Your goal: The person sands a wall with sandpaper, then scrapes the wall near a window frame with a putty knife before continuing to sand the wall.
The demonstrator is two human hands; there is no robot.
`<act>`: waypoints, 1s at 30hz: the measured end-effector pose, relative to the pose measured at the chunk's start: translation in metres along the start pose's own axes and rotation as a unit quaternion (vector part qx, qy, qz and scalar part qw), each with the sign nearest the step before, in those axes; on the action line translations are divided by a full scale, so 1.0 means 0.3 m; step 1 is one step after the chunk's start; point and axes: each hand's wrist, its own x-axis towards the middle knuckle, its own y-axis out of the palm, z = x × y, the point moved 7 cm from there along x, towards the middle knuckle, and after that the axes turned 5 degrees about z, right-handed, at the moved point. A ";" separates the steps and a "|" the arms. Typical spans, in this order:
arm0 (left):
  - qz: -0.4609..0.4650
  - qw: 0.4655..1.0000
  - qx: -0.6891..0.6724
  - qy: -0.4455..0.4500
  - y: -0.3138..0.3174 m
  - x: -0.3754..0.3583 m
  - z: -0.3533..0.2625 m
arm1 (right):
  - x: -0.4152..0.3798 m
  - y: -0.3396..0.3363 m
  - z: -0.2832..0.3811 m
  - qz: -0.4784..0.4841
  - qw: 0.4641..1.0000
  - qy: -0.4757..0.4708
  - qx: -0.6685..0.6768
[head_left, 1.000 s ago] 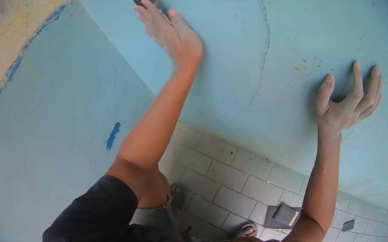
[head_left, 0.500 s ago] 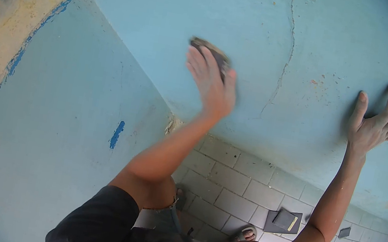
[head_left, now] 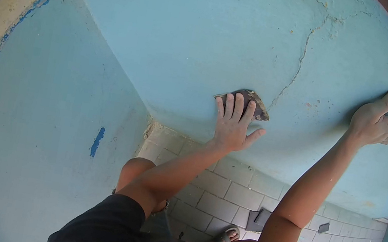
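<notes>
My left hand (head_left: 233, 127) presses a worn, dark piece of sandpaper (head_left: 256, 107) against the light-blue wall (head_left: 189, 58), its fingers laid over the sheet and the thumb out to the side. The sheet's frayed tan edge shows past the fingertips, just below the lower end of a long crack (head_left: 303, 57). Farther right, my right hand (head_left: 381, 121) is at the same wall with nothing in it. Its thumb points up and its fingers are loosely bent and apart, casting a shadow on the paint.
A side wall (head_left: 54, 97) with blue paint patches meets this wall at a corner on the left. Below is a tiled floor (head_left: 215, 205) with dark flat sheets (head_left: 255, 220) near my sandalled foot (head_left: 230, 236). A small dark piece (head_left: 324, 228) lies farther right.
My left hand has slid the sandpaper down and to the right, its fingers now flatter. My right hand has turned, its fingers more bent. The view has shifted.
</notes>
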 end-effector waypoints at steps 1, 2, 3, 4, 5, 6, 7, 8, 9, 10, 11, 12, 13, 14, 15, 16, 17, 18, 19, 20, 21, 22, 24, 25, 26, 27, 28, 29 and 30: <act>-0.008 1.000 -0.005 -0.008 0.009 0.007 0.002 | -0.005 0.006 0.008 -0.010 1.000 0.022 0.001; -0.012 1.000 0.001 -0.009 0.023 0.021 0.027 | -0.008 0.008 0.000 -0.023 0.999 0.049 -0.001; -0.010 1.000 0.007 -0.012 -0.011 0.055 0.054 | -0.015 -0.003 -0.011 -0.022 0.999 0.045 -0.005; -0.048 0.997 -0.031 -0.060 -0.089 0.131 0.124 | -0.023 -0.013 -0.016 0.008 1.000 0.006 -0.025; -0.090 0.988 -0.065 -0.106 -0.172 0.235 0.219 | -0.032 -0.017 -0.025 0.035 0.998 -0.032 -0.041; -0.150 0.970 -0.086 -0.169 -0.263 0.321 0.341 | -0.050 -0.029 -0.066 0.038 0.998 -0.035 -0.037; -0.209 0.946 -0.106 -0.225 -0.322 0.356 0.432 | -0.081 -0.036 -0.110 0.056 0.995 -0.062 -0.048; -0.208 0.946 -0.103 -0.226 -0.314 0.338 0.441 | -0.109 -0.043 -0.141 0.074 0.992 -0.088 -0.060; -0.213 0.941 -0.092 -0.248 -0.296 0.297 0.465 | -0.131 -0.056 -0.164 0.075 0.992 -0.084 -0.057; -0.221 0.934 -0.080 -0.268 -0.272 0.251 0.491 | -0.151 -0.057 -0.168 0.079 0.990 -0.097 -0.062; -0.193 0.953 -0.071 -0.221 -0.185 0.173 0.410 | -0.167 -0.043 -0.160 0.087 0.987 -0.116 -0.063; -0.161 0.968 -0.062 -0.181 -0.087 0.051 0.282 | -0.185 -0.028 -0.168 0.092 0.990 -0.089 -0.055; -0.057 0.993 -0.053 -0.094 -0.004 -0.066 0.143 | -0.209 -0.012 -0.136 0.099 0.989 -0.096 -0.046; 0.046 0.998 -0.049 -0.002 0.062 -0.135 0.031 | -0.233 -0.002 -0.098 0.097 0.992 -0.074 -0.044; 0.038 0.998 -0.050 -0.011 0.061 -0.115 0.025 | -0.252 0.004 -0.072 0.092 0.993 -0.055 -0.043; 0.016 0.999 -0.033 -0.015 0.038 -0.064 0.045 | -0.286 0.011 -0.039 0.098 0.990 -0.095 -0.031; -0.001 1.000 -0.015 -0.012 0.013 -0.012 0.084 | -0.304 0.011 -0.051 0.094 0.991 -0.091 -0.033; -0.051 0.995 -0.048 -0.072 -0.077 0.090 0.163 | -0.330 0.012 -0.043 0.112 0.984 -0.135 -0.042; -0.100 0.983 -0.079 -0.132 -0.184 0.213 0.257 | -0.353 0.015 -0.031 0.131 0.974 -0.178 -0.049; -0.145 0.962 -0.111 -0.203 -0.275 0.298 0.371 | -0.358 0.012 -0.036 0.128 0.973 -0.187 -0.036; -0.188 0.932 -0.143 -0.274 -0.330 0.326 0.452 | -0.360 0.012 -0.038 0.129 0.973 -0.186 -0.037; -0.187 0.933 -0.143 -0.272 -0.304 0.300 0.444 | -0.361 0.009 -0.037 0.127 0.974 -0.183 -0.035; -0.182 0.957 -0.065 -0.214 -0.197 0.180 0.371 | -0.355 0.014 -0.026 0.119 0.976 -0.179 -0.031; -0.094 0.984 -0.041 -0.147 -0.092 0.069 0.255 | -0.353 0.014 -0.024 0.114 0.977 -0.177 -0.030; -0.004 0.997 -0.016 -0.079 -0.005 -0.048 0.140 | -0.356 0.013 -0.019 0.110 0.978 -0.175 -0.029; 0.055 0.997 -0.029 -0.037 -0.001 -0.085 0.090 | -0.363 0.013 -0.015 0.111 0.978 -0.176 -0.025; 0.109 0.993 -0.046 0.003 0.024 -0.105 0.044 | -0.363 0.011 -0.020 0.109 0.977 -0.182 -0.025; 0.104 0.993 -0.048 0.004 0.048 -0.089 0.064 | -0.357 0.012 -0.027 0.101 0.977 -0.184 -0.029; 0.072 0.996 -0.034 -0.033 -0.013 -0.001 0.133 | -0.355 0.010 -0.028 0.100 0.977 -0.184 -0.033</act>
